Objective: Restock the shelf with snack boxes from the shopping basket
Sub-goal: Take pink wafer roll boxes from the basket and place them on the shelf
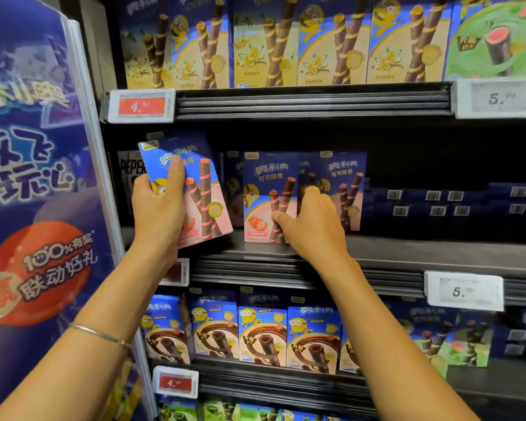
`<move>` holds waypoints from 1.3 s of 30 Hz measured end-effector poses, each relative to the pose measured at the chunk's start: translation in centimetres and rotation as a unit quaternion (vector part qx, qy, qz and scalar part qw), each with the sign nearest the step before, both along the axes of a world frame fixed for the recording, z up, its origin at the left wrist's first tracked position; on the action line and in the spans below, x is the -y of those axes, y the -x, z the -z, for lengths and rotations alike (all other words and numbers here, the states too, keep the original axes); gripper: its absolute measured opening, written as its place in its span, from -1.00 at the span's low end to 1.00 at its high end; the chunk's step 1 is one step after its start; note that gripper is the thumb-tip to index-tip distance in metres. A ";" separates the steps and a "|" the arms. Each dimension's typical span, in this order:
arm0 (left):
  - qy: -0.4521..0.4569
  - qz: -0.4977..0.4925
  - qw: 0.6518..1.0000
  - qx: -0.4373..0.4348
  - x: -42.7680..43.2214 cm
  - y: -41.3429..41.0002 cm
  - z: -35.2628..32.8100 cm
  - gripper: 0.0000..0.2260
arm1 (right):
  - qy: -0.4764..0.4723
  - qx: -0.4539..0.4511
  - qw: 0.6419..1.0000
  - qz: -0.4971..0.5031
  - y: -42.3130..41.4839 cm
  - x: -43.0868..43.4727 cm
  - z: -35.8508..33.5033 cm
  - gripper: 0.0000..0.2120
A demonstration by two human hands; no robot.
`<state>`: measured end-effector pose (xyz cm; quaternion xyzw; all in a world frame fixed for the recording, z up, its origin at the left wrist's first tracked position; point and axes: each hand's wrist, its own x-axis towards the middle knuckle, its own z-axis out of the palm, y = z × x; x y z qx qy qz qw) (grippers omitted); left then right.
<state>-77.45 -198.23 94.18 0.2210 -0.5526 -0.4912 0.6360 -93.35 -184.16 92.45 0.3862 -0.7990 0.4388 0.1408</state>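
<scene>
Holding: your left hand point(158, 208) grips a strawberry snack box point(202, 205), thumb across its front.
Box axis: near upright, top tipped left, front facing you, over the left end of the middle shelf point(422, 249).
Right hand point(312, 226): fingers curled round the left edge of a standing box point(345, 189), thumb touching the neighbouring box point(263, 189).

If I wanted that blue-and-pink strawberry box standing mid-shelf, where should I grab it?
Probably across its top edge, coming from the front: the blue-and-pink cardboard strawberry box stands upright with open space above, while the right hand holds its lower right edge.
</scene>
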 end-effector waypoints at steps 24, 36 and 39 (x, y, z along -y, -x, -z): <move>-0.019 0.007 1.000 0.017 -0.6 -0.6 0.1 -0.55 | -0.056 0.001 0.998 -0.003 -1.2 4.6 -0.9 -0.63; 0.019 0.056 0.998 0.022 -3.2 1.9 -0.3 -0.53 | 0.100 0.004 0.984 -0.146 -4.9 1.1 -2.9 -0.55; 0.027 0.059 0.997 0.041 -3.8 2.9 0.0 -0.51 | 0.105 -0.003 0.987 -0.124 -4.3 0.4 -2.8 -0.65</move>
